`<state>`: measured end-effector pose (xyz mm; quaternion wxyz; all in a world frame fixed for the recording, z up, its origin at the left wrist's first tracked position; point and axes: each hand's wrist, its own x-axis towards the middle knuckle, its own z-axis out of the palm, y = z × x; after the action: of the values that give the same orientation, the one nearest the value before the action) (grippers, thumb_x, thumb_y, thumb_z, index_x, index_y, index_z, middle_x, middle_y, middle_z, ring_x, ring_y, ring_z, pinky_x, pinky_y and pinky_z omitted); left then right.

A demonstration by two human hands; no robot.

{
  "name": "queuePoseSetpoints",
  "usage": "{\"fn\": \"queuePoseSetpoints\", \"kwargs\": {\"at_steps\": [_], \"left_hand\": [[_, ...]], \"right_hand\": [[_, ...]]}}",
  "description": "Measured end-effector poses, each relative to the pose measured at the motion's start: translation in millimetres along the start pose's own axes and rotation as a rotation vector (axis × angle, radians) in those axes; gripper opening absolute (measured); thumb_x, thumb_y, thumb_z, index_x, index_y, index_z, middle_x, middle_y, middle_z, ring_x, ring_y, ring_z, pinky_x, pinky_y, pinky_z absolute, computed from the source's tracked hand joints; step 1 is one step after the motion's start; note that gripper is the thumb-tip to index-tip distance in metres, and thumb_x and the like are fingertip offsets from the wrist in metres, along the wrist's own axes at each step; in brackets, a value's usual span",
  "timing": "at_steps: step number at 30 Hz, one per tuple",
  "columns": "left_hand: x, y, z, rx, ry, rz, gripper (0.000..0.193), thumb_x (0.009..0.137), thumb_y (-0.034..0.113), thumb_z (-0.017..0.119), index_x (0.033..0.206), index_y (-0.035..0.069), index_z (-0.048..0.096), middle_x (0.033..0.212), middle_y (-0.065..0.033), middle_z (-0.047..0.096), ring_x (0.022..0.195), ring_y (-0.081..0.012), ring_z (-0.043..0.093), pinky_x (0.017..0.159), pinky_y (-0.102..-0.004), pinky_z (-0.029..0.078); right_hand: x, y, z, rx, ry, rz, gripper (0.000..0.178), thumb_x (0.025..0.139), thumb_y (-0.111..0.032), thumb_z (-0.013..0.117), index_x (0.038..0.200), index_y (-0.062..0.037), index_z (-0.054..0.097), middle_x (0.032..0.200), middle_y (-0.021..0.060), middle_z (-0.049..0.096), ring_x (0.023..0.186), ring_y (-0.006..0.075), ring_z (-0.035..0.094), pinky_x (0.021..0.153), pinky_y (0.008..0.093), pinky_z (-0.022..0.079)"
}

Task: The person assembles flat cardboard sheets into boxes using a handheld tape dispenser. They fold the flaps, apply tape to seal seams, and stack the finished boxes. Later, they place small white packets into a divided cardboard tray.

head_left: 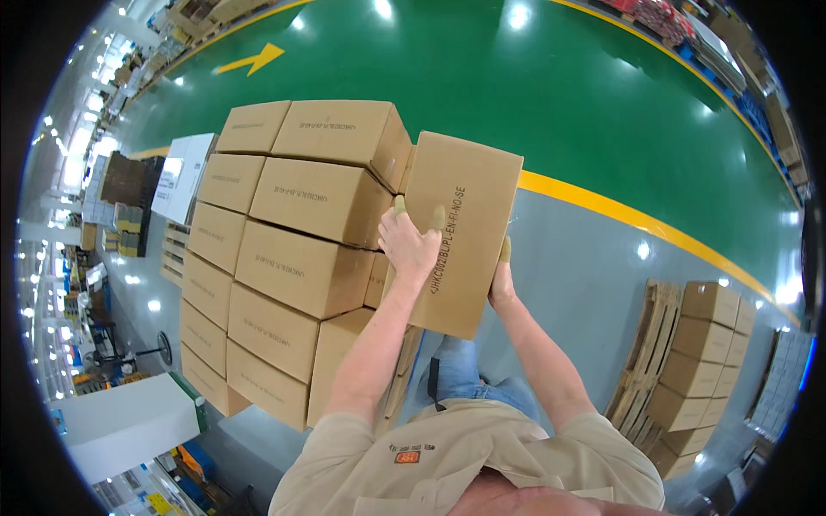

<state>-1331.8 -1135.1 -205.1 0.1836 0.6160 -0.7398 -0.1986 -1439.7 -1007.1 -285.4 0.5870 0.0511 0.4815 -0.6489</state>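
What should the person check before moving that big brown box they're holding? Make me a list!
1. Left hand flat on the held box: ok.
2. Right hand gripping its far edge: ok.
3. Box carried level: not ok, it is tilted on end.
4. Stack of boxes beside it sitting tidy: ok.
5. Grey floor by the feet free of clutter: cannot tell, the body hides it.

Two hands grip one cardboard box: the left hand [409,249] and the right hand [502,279] hold the lifted box [460,232]. The stack of boxes [292,249] beside it shows about twelve cartons (some faces are hidden). One white box [183,176] lies behind. The second stack [701,370] shows roughly eight cartons. One yellow arrow [251,60] marks the floor.
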Motion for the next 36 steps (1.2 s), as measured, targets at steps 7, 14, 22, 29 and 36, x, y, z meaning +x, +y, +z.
{"fn": "queuePoseSetpoints", "kwargs": {"at_steps": [7,14,22,29,36], "left_hand": [[216,57,150,0.056,-0.004,-0.107,0.084,0.085,0.045,0.071,0.145,-0.006,0.040,0.139,-0.0240,0.047,0.129,-0.0419,0.043,0.106,-0.0566,0.034],[347,142,285,0.297,-0.322,0.033,0.082,0.082,0.028,0.069,0.147,-0.009,0.035,0.155,-0.0243,0.033,0.146,-0.0429,0.027,0.120,-0.0560,0.019],[205,128,313,-0.200,-0.063,-0.720,0.085,0.078,0.010,0.072,0.146,-0.014,0.028,0.150,-0.0294,0.035,0.143,-0.0437,0.030,0.122,-0.0487,0.019],[217,136,344,-0.550,0.370,-0.735,0.104,0.083,0.028,0.083,0.147,-0.019,0.016,0.149,-0.0337,0.031,0.139,-0.0391,0.036,0.116,-0.0434,0.032],[159,192,359,-0.316,0.375,-0.988,0.101,0.083,0.029,0.083,0.148,-0.017,0.022,0.145,-0.0306,0.044,0.134,-0.0365,0.047,0.112,-0.0391,0.039]], "right_hand": [[254,-124,-3,-0.185,-0.096,0.134,0.086,0.099,-0.075,0.022,0.157,-0.0121,0.032,0.158,0.0076,0.038,0.145,0.0245,0.036,0.114,0.0409,0.038],[442,-232,-21,-0.480,0.119,0.350,0.098,0.089,-0.085,0.034,0.158,-0.0155,0.030,0.151,0.0051,0.045,0.139,0.0248,0.042,0.103,0.0434,0.041],[480,-272,-166,-1.080,0.294,-0.178,0.088,0.093,-0.053,0.065,0.148,0.0086,0.037,0.148,0.0334,0.042,0.136,0.0433,0.044,0.114,0.0458,0.035],[626,-389,-73,-1.261,-0.408,-0.050,0.074,0.086,-0.053,0.075,0.134,0.0008,0.060,0.115,0.0153,0.070,0.101,0.0212,0.067,0.087,0.0365,0.054],[581,-405,-123,-1.308,-0.444,-0.016,0.073,0.079,-0.058,0.079,0.123,-0.0009,0.069,0.104,0.0141,0.074,0.090,0.0226,0.070,0.080,0.0340,0.055]]}}
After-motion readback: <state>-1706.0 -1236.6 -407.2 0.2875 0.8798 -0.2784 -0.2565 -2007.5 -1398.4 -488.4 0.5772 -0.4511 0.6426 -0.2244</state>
